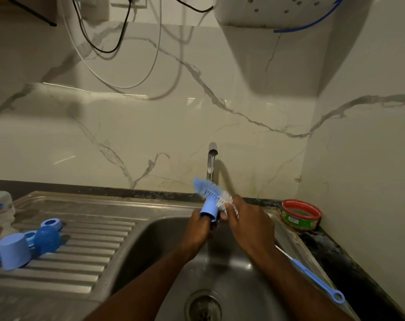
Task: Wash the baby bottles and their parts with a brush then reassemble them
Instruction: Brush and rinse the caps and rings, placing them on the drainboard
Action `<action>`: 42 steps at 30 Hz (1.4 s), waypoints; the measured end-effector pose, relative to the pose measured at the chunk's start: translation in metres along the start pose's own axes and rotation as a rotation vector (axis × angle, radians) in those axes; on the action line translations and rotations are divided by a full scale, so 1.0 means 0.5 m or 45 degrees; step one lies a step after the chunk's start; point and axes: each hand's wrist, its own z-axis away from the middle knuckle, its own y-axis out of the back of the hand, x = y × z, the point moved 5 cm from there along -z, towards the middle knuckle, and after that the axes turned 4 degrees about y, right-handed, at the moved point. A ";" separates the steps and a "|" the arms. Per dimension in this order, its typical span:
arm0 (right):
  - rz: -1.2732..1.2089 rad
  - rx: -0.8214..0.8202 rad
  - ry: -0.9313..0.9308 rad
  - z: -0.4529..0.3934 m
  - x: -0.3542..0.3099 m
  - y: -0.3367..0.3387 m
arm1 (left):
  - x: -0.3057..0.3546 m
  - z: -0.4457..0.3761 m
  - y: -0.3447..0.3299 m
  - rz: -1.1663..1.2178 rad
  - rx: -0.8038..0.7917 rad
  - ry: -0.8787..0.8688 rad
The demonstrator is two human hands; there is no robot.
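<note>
Over the steel sink (164, 230), my left hand (198, 228) grips the blue handle of a bottle brush (209, 195). Its blue and white bristles point up and left under the tap (211, 162). My right hand (245, 222) holds the white bristle end with curled fingers. A thin stream of water falls into the basin between my hands. On the ribbed drainboard at the left lie a blue cap (13, 251), a blue dome part (46, 238) and blue rings (52, 223).
A thin blue brush with a ring end (312, 276) lies on the sink's right rim. A red and green round tub (301, 214) sits on the dark counter at the right. The drain (202, 305) is near the bottom. Cables hang on the marble wall.
</note>
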 end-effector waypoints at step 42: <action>-0.049 -0.073 0.015 0.007 0.015 -0.008 | 0.078 0.027 0.083 -0.284 -0.025 -0.649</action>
